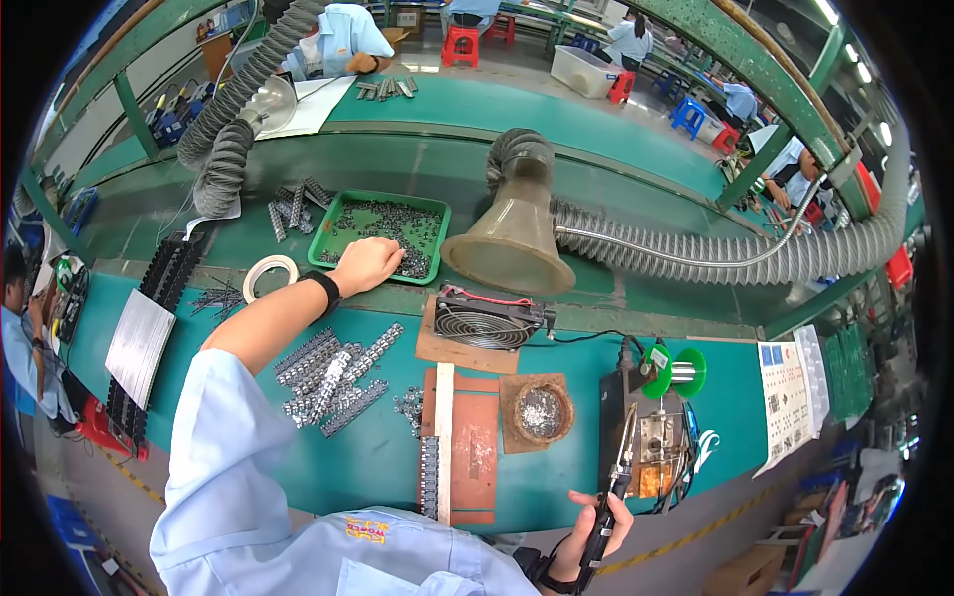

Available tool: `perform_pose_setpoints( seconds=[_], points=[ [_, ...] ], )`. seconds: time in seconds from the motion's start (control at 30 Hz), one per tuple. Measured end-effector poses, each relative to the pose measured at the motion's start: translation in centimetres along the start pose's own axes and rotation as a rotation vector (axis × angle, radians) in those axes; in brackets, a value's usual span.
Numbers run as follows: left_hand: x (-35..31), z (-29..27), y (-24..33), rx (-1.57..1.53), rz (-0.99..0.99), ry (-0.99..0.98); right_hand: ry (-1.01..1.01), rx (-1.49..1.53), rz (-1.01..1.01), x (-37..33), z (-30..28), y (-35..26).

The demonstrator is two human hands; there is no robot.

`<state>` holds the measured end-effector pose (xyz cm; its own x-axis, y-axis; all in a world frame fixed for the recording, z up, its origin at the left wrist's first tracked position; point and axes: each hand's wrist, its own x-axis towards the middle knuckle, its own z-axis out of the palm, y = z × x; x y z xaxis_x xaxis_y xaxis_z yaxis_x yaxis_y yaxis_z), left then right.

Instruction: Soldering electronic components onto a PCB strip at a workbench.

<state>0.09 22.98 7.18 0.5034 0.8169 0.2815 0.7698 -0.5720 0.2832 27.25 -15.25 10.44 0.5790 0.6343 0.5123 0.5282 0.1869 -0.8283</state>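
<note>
My left hand (364, 266) reaches over the near edge of a green tray (320, 238) that holds many small dark metal parts (383, 215). Its fingers are bent down among the parts, and whatever they pinch is hidden. At the lower right, my right hand (600, 531) grips the black handle of a soldering iron (618, 481), tip pointing up and away. Between my arms lies a reddish-brown board (474, 447) with a pale strip (444, 437) and a row of small metal parts (429, 475) along it. A round tin of silvery solder scraps (543, 411) sits beside the board.
Metal part strips (333, 377) lie piled left of the board. A small fan (485, 323) stands beyond it, below a fume hood (515, 238) with a ribbed hose. To the right are a soldering station (646, 437) and a green solder spool (676, 372). A tape roll (270, 277) lies left.
</note>
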Motion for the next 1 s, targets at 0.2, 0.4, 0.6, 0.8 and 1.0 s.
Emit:
perform_pose_setpoints(
  seconds=[0.2, 0.4, 0.6, 0.8, 1.0],
  points=[
    [0.6, -1.4, -0.5, -0.054, -0.21, -0.005, 0.004, -0.005, -0.03, -0.5, -0.4, -0.6],
    [-0.6, -4.2, -1.6, -0.15, -0.283, 0.114, 0.006, 0.022, 0.082, -1.6, -0.2, -2.2],
    [-5.8, -5.5, 4.8, -0.417, -0.401, -0.115, -0.088, 0.022, 0.057, -2.2, 0.4, -1.3],
    [-12.1, -1.4, 10.4, -0.565, -0.58, -0.443, -0.152, 0.056, -0.047, -3.2, -0.6, -0.3],
    [-13.0, -1.2, 12.7, -0.402, -0.473, -0.48, -0.128, 0.103, 0.042, -4.0, -2.4, -0.9]
  ],
)
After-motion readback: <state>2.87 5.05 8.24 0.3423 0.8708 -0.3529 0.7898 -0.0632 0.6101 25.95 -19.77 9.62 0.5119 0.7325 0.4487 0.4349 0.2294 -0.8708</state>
